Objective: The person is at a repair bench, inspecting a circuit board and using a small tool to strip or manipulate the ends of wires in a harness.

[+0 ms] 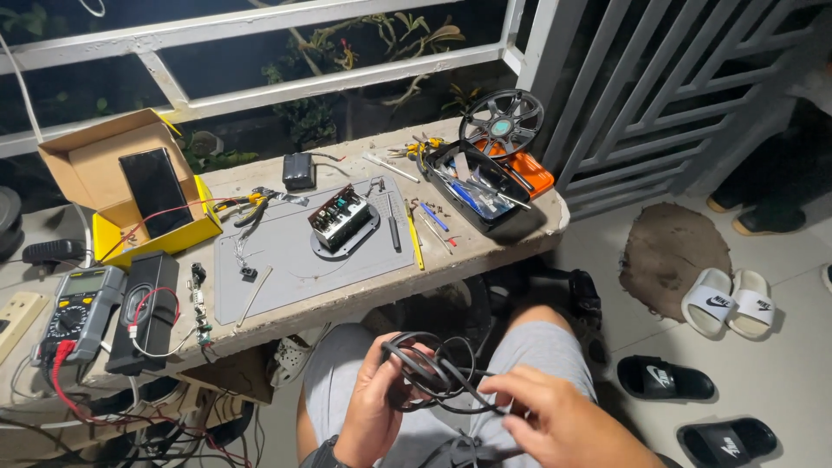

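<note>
Coil of black cable [433,373] over the lap, below the front edge of the workbench [485,251], well apart from the grey mat [286,260]; gripped in left hand [373,407], fingers clamped round its left side; right hand [563,420] just beside, fingertips pinching a strand at the lower right; loops roughly upright, long axis left to right.

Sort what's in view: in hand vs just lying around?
In hand:
- coiled black cable, held by left hand and right hand

Lying about:
- multimeter
- circuit module on grey mat
- pliers
- open tool case
- cardboard box
- sandals
</note>
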